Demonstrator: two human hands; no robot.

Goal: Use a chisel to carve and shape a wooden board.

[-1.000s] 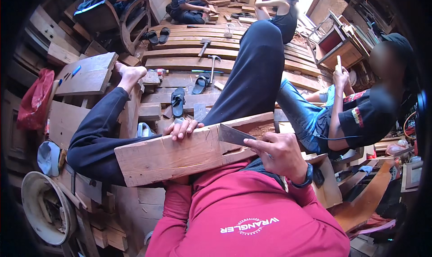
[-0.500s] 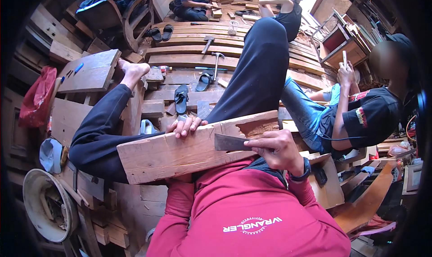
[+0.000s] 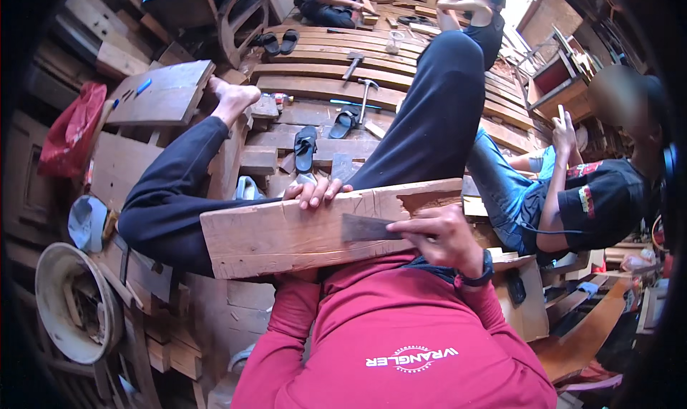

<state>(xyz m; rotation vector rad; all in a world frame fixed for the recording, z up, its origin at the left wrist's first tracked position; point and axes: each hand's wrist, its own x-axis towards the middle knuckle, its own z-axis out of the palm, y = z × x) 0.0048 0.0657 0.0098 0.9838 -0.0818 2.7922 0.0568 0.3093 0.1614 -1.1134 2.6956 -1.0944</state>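
A wide wooden plank point(image 3: 272, 236) lies across my lap, with a rough, broken hollow at its far right corner and a crack along its near side. My left arm passes under it, and the fingers of my left hand point(image 3: 315, 192) curl over its far edge, gripping it. Pinched in my right hand point(image 3: 442, 239) is a scraper with a flat dark blade point(image 3: 363, 229), slightly blurred, held low over the middle of the plank's face. Whether the blade touches the wood cannot be made out. A dark watch sits on my right wrist.
Beyond my knees lie two hammers point(image 3: 367, 94) and black sandals point(image 3: 305, 149) on wooden beams. A white basin point(image 3: 54, 316) stands at the left, near a red cloth bag point(image 3: 71, 133). A seated person point(image 3: 601, 173) is close on my right; others sit farther off.
The scraper has moved left along the plank's face. My left hand keeps its hold on the far edge. The whole view has shifted, so the surroundings appear farther right.
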